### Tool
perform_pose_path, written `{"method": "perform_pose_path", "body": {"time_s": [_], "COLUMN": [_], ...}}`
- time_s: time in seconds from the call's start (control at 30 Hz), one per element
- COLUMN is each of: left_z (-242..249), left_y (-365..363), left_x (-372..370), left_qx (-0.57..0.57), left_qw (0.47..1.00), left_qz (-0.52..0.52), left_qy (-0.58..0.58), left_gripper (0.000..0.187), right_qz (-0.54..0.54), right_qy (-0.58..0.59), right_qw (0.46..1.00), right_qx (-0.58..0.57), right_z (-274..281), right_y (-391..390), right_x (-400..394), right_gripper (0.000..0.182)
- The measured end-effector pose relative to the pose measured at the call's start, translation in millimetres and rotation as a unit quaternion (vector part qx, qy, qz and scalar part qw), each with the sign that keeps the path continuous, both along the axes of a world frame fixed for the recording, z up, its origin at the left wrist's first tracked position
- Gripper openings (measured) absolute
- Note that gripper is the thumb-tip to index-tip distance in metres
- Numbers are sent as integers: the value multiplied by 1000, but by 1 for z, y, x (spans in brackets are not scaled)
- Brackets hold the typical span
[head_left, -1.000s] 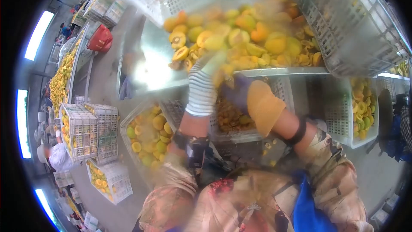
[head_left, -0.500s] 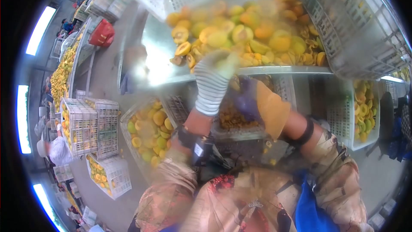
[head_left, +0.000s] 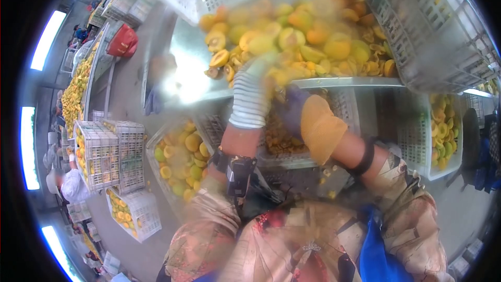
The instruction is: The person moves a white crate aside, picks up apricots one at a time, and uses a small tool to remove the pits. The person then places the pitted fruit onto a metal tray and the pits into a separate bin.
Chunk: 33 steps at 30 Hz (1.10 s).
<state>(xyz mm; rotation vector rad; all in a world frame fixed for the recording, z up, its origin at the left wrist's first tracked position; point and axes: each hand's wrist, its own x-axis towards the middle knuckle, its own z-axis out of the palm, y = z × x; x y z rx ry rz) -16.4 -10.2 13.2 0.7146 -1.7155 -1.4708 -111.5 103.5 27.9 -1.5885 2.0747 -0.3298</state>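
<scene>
My left hand point(head_left: 249, 91), in a grey-and-white striped glove, is at the near rim of a metal tray. Its blurred fingers are closed around a yellow peach point(head_left: 275, 77) on the side toward my other hand. Close beside it is my right hand point(head_left: 293, 110), in a purple glove with an orange-yellow cuff. Those fingers are curled, and I cannot tell what is in them. Just beyond both hands, whole and halved peaches point(head_left: 318, 34) lie piled on the metal tray point(head_left: 347, 82). Below the hands stands a crate point(head_left: 282, 164) with small yellow-brown pieces.
A crate of peaches point(head_left: 180, 162) stands at lower left, another white crate point(head_left: 430, 169) at right. A large grey crate point(head_left: 425, 26) leans over the tray's right end. Stacked crates point(head_left: 109, 151), a long fruit table point(head_left: 83, 81) and a person in white point(head_left: 75, 183) are farther left.
My left hand has moved slightly left and turned, its fingers farther over the pile's edge. My right hand has shifted a little and its wrist has turned.
</scene>
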Motion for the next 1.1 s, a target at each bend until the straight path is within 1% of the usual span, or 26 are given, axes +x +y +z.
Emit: {"method": "perform_pose_path", "body": {"time_s": [0.03,0.07,0.13,0.17,0.23,0.27,0.3,0.33,0.4,0.47,0.5,0.53,0.57,0.6,0.63,0.67,0.7,0.73,0.77,0.83,0.9,0.93,0.97,1.03,1.07,1.1], "left_z": [0,-2,-4,-1,25,33,40,44,43,34,29,26,22,25,29,35,42,45,45,47,46,43,36,21,17,16], "left_y": [0,-2,-5,-5,3,8,13,14,12,9,8,7,10,17,22,24,25,26,26,24,21,18,12,-1,-5,-4], "left_x": [3,5,5,8,12,15,17,17,13,14,15,17,18,19,17,15,12,11,10,6,3,3,5,12,11,13], "left_qx": [-76,-75,53,53,-209,-209,88,372,387,404,159,-100,-98,-9,79,81,121,161,162,67,41,15,14,-233,-233,-66], "left_qw": [996,996,998,998,968,968,988,876,881,885,983,992,992,1000,995,995,989,980,980,995,998,1000,1000,960,960,992], "left_qz": [-13,-12,-25,-24,-56,-55,-105,-145,-123,-94,-62,-27,-26,-24,-22,-20,-4,11,12,12,13,14,13,-35,-38,-63], "left_qy": [-39,-40,33,33,-131,-130,76,271,244,212,72,-75,-76,-11,55,55,85,113,111,70,43,15,13,-151,-148,-91], "left_gripper": [18,18,24,24,33,33,34,34,35,35,34,32,32,30,28,28,25,22,22,20,19,19,19,20,20,21], "right_qz": [-17,-34,-66,-99,-94,-88,-88,-94,-102,-72,-70,-77,-84,-83,-34,15,17,-77,-166,-146,-126,-120,-110,-104,-96,-95], "right_qy": [-19,-37,-69,-101,-135,-170,-169,-232,-294,-43,-45,-32,-19,-20,-47,-74,-75,-294,-489,-481,-472,-276,-68,-69,-65,-65], "right_qw": [1000,999,995,990,986,981,981,968,950,994,994,994,993,994,987,972,972,949,855,864,873,954,992,992,993,993], "right_qx": [-8,-17,-1,11,-7,-25,-26,1,28,-67,-64,-70,-75,-73,-149,-225,-223,-89,52,22,-10,-11,-12,14,38,41], "right_z": [0,1,29,39,40,40,46,54,52,28,24,21,17,12,6,3,19,50,67,61,38,12,-2,9,12,7], "right_y": [0,0,3,4,6,8,9,11,10,5,5,5,5,6,8,8,8,9,10,9,5,0,-2,1,2,5], "right_x": [1,2,4,5,1,-2,-6,-9,-10,1,6,11,14,17,18,18,16,13,11,9,10,12,13,15,14,14], "right_gripper": [38,38,41,45,45,45,45,45,45,39,39,37,34,34,33,32,32,32,31,33,34,37,40,42,45,45]}}
